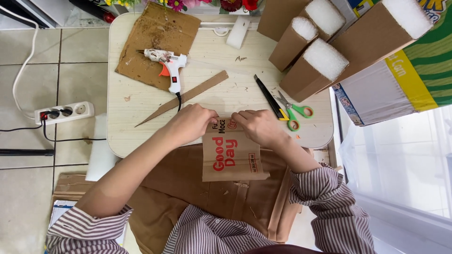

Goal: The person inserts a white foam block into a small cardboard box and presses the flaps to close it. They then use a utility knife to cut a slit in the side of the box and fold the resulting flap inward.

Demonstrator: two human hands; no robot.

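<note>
Table: pale wooden table with rounded corners (141, 127), standing on a tiled floor.
Boxes: four tall brown cardboard boxes topped with white foam (314, 68), grouped at the far right of the table.
Cardboard sheet: flat brown cardboard sheet (155, 33) at the far left, under the glue gun's nozzle.
Panel: brown cardboard panel with red lettering (230, 157), overhanging the near table edge, above the lap.
Left hand: left hand (190, 123) pinching the panel's top left corner.
Right hand: right hand (259, 127) gripping the panel's top right edge.
Strip: long thin brown cardboard strip (183, 98), lying diagonally near the left hand.
Glue gun: white glue gun with orange trigger (167, 66).
Scissors: green-handled scissors (294, 113) beside a black utility knife (268, 96), just right of the right hand.
</note>
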